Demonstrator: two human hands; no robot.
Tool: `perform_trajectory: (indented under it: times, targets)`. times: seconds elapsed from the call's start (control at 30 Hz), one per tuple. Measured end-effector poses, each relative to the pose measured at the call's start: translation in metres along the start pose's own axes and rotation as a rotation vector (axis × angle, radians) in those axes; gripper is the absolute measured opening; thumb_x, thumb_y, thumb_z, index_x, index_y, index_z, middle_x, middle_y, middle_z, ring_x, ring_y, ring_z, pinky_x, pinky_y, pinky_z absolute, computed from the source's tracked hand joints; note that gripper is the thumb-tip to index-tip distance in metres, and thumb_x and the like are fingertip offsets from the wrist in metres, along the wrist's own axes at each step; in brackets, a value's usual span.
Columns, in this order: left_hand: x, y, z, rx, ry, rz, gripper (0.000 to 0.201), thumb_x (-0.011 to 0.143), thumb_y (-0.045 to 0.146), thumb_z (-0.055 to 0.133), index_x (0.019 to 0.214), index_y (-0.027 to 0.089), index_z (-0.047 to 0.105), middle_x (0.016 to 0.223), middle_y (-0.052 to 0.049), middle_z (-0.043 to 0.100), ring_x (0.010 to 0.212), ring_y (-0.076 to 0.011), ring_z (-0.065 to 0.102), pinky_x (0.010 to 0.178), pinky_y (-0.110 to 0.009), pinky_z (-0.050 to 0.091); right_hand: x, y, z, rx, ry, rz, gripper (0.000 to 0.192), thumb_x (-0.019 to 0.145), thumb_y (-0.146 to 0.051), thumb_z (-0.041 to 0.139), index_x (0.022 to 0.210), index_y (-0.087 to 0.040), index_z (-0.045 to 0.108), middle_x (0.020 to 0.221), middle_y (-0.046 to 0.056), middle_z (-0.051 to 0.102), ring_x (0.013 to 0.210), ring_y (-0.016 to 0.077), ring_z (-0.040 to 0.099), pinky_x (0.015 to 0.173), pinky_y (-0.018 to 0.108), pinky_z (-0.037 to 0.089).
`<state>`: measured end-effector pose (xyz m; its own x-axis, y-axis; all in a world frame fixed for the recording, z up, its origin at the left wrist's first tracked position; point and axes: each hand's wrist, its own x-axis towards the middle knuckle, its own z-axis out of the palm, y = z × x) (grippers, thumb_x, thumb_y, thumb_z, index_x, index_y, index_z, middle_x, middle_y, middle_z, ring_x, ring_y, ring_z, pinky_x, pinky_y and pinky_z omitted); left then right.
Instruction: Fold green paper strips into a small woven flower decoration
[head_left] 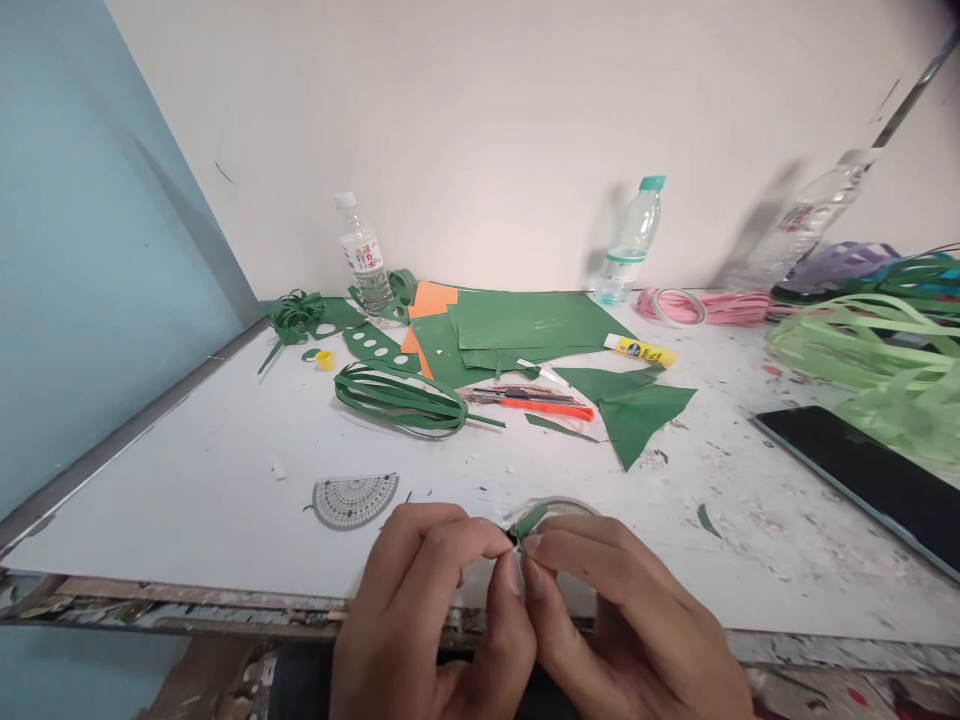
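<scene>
A white worktable (225, 480), scuffed and speckled with scraps, fills the lower half of the view; its near edge at six o'clock is chipped and paint-stained. A pale blue wall (82, 260) rises at nine o'clock and meets a cream wall (510, 110) that runs across twelve o'clock. Soft shadows fall on the cream wall. A grey metal strip (142, 420) edges the table along the blue wall.
</scene>
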<state>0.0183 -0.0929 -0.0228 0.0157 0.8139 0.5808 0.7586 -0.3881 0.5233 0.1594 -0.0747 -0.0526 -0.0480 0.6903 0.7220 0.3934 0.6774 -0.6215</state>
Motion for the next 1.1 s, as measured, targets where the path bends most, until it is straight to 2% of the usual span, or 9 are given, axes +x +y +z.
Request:
perform_trajectory:
  times: [0.23, 0.53, 0.67, 0.8, 1.1]
  targets:
    - [-0.001, -0.003, 0.012, -0.112, 0.07, -0.003, 0.015, 0.09, 0.01, 0.053, 0.089, 0.025, 0.057, 0.085, 0.001, 0.057, 0.072, -0.0131, 0.053, 0.065, -0.023, 0.046, -0.004, 0.003, 0.0, -0.009, -0.031, 0.051, 0.022, 0.086, -0.004, 0.063, 0.095, -0.024, 0.061, 0.083, -0.001, 0.071, 0.077, 0.0115, 0.069, 0.072, 0.02, 0.056]
    - [-0.002, -0.005, 0.016, -0.313, 0.067, -0.101, 0.014, 0.091, 0.012, 0.053, 0.088, 0.026, 0.055, 0.083, 0.003, 0.054, 0.071, -0.0126, 0.052, 0.067, -0.024, 0.047, -0.004, 0.002, 0.002, 0.009, -0.025, 0.137, 0.02, 0.088, -0.006, 0.062, 0.091, -0.026, 0.059, 0.081, -0.004, 0.068, 0.074, 0.0095, 0.065, 0.069, 0.02, 0.053]
    - [-0.003, -0.006, 0.016, -0.278, 0.089, -0.081, 0.014, 0.09, 0.014, 0.06, 0.093, 0.027, 0.059, 0.087, 0.003, 0.057, 0.072, -0.013, 0.052, 0.067, -0.023, 0.046, -0.003, 0.001, 0.001, -0.002, -0.033, 0.112, 0.02, 0.088, -0.006, 0.062, 0.093, -0.025, 0.06, 0.082, -0.004, 0.069, 0.075, 0.0088, 0.066, 0.07, 0.018, 0.053]
    - [-0.005, -0.005, 0.016, -0.201, 0.111, -0.06, 0.016, 0.089, 0.012, 0.059, 0.093, 0.027, 0.06, 0.088, 0.002, 0.06, 0.072, -0.0133, 0.052, 0.066, -0.024, 0.044, 0.001, -0.001, 0.003, -0.014, -0.007, 0.061, 0.02, 0.086, -0.006, 0.062, 0.091, -0.024, 0.061, 0.079, -0.004, 0.069, 0.073, 0.008, 0.067, 0.069, 0.016, 0.053]
    - [-0.002, -0.005, 0.019, -0.399, 0.099, -0.242, 0.011, 0.088, 0.017, 0.055, 0.08, 0.025, 0.056, 0.075, 0.005, 0.056, 0.061, -0.0115, 0.049, 0.056, -0.023, 0.04, -0.003, 0.002, 0.004, -0.033, -0.038, 0.106, 0.02, 0.086, -0.007, 0.062, 0.092, -0.025, 0.059, 0.082, -0.004, 0.067, 0.075, 0.0091, 0.066, 0.07, 0.018, 0.054]
